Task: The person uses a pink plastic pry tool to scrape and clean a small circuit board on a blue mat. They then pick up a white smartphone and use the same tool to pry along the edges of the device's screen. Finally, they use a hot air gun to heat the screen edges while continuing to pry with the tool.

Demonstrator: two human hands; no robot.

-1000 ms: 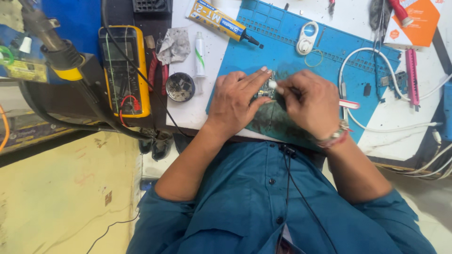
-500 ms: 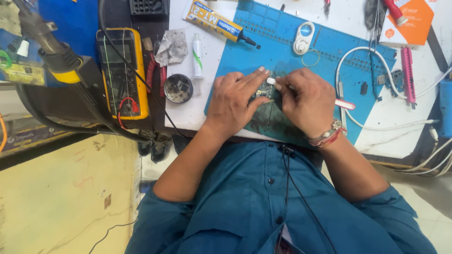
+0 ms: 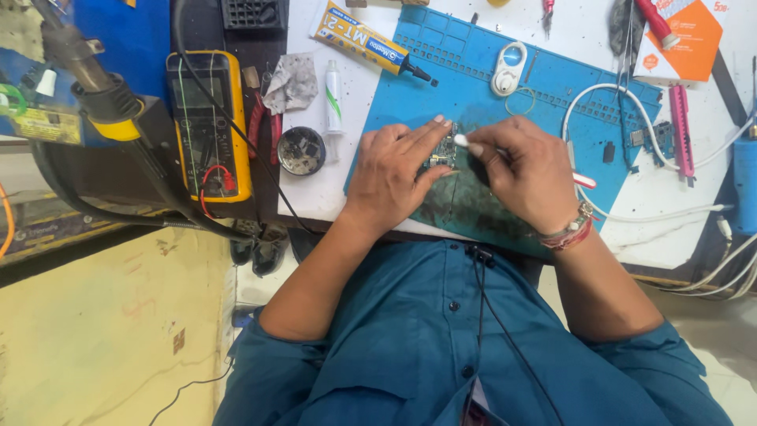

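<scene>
Far left of the frame: a hot-air tool (image 3: 75,67) with a yellow collar, its black hose looping down toward the lower left. Just right of it, a yellow multimeter (image 3: 206,126) lies on the dark strip of the counter, red and black leads trailing over it. Next along, red-handled pliers (image 3: 260,126), a crumpled grey rag (image 3: 290,81), a small round tin (image 3: 301,151) and a slim white tube (image 3: 333,96) on the white counter (image 3: 315,189).

Upper centre: a yellow glue tube (image 3: 359,38) with a black nozzle, lying slantwise, its tip over the edge of the blue work mat (image 3: 473,71).

Centre: left hand (image 3: 390,177) lies flat on the mat, fingers (image 3: 426,134) spread and pressing on a small circuit board (image 3: 443,151), which is mostly hidden between the two hands. Right hand (image 3: 528,177) just beside it, fingers pinched narrow on a cotton swab (image 3: 461,141), its white tip touching the board's upper edge. Thread bands on the right wrist.

Right of the hands: a white oval gadget (image 3: 509,69) on the mat, a white cable (image 3: 623,95) looping across, a pink tool (image 3: 680,130) and an orange box (image 3: 688,31) upper right.
</scene>
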